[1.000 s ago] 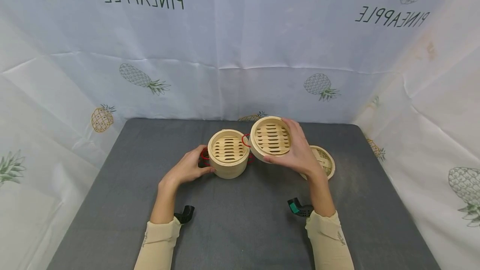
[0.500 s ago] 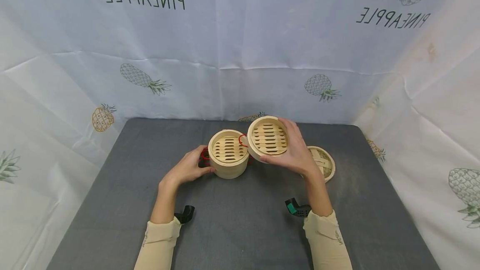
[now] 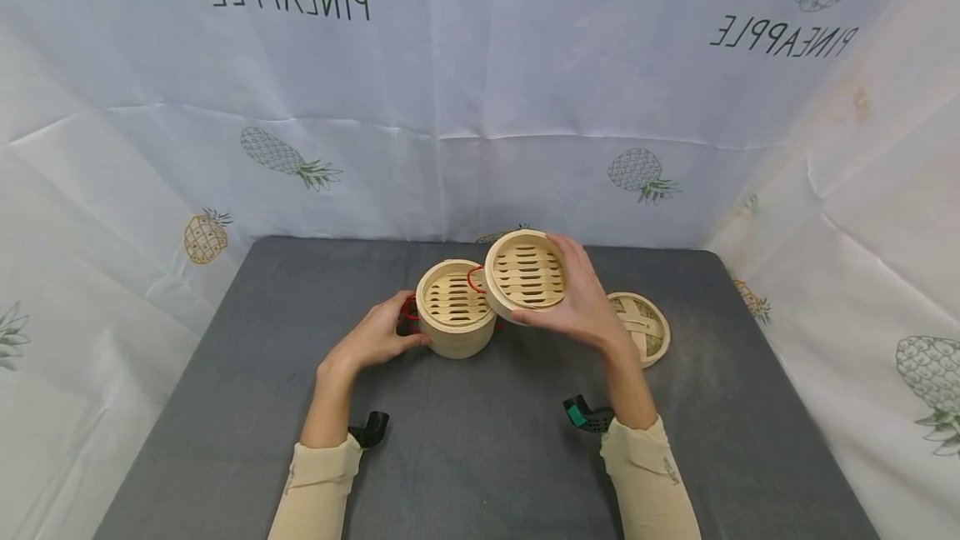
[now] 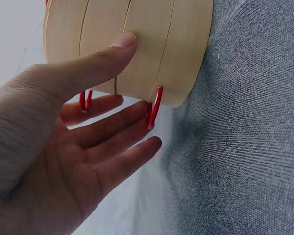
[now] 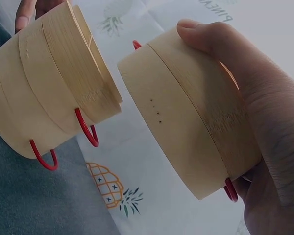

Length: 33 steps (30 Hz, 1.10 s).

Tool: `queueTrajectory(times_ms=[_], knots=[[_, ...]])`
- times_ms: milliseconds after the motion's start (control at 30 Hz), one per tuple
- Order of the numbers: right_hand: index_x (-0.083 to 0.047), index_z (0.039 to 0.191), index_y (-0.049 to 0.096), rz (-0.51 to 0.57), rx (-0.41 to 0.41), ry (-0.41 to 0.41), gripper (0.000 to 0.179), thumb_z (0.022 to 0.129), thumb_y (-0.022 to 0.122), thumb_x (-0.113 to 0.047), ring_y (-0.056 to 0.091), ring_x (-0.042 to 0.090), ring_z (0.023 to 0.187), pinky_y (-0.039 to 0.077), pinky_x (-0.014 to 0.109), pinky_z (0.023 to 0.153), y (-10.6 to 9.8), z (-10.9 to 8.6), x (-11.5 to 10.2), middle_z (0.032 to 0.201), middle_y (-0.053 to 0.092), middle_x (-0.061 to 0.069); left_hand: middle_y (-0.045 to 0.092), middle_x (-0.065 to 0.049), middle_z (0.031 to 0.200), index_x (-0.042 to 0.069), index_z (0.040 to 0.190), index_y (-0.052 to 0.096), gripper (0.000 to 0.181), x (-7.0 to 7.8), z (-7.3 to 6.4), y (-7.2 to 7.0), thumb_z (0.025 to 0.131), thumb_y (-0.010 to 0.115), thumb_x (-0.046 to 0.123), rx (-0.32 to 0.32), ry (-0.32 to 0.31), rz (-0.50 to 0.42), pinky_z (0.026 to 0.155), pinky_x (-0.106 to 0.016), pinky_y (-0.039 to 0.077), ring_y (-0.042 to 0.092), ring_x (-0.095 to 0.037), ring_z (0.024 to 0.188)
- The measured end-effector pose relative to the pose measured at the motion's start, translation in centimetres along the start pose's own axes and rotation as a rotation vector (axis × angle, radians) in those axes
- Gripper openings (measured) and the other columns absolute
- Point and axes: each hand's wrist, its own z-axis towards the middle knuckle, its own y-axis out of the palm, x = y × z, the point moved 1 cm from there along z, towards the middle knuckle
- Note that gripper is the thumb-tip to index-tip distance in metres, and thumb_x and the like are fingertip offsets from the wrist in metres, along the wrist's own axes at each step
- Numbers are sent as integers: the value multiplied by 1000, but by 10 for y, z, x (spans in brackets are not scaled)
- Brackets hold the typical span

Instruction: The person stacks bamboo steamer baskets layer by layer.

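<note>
A stack of two bamboo steamer baskets (image 3: 456, 343) with red loop handles stands on the table at centre. My left hand (image 3: 377, 332) holds it at the left side. In the left wrist view its thumb lies on the wall (image 4: 152, 54), and the other fingers reach past the red handles. My right hand (image 3: 581, 302) grips another bamboo steamer basket (image 3: 527, 273) by its right side. That basket is raised and tilted, its slatted floor showing, and overlaps the stack's right rim in the head view. In the right wrist view a gap shows between basket (image 5: 171, 117) and stack (image 5: 44, 73).
A round woven bamboo lid (image 3: 651, 330) lies on the dark grey table (image 3: 480, 457), right of the stack and partly behind the right forearm. White cloth (image 3: 450, 65) printed with pineapples hangs along the back and sides.
The right hand has carried its steamer basket leftward, so it overlaps the stack's right part more. More of the lid shows. The left hand and the stack have stayed in place.
</note>
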Motion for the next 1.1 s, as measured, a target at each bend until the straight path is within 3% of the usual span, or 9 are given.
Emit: queueTrajectory(times_ms=[833, 1100], knots=[[-14, 170, 32, 1, -9, -32, 127, 68, 101, -45, 36, 37, 159, 41, 68, 122, 12, 9, -9, 173, 34, 14, 67, -22, 142, -4, 156, 48, 78, 0, 2, -1, 94, 88, 22, -11, 2, -1, 107, -55, 58, 68, -37, 128], [-20, 169, 34, 21, -17, -62, 124, 67, 102, -45, 38, 36, 158, 42, 67, 122, 17, 11, -11, 171, 36, 13, 67, -23, 141, -4, 155, 49, 78, 0, 2, -1, 93, 88, 22, -3, 3, 8, 107, -55, 58, 69, -37, 128]])
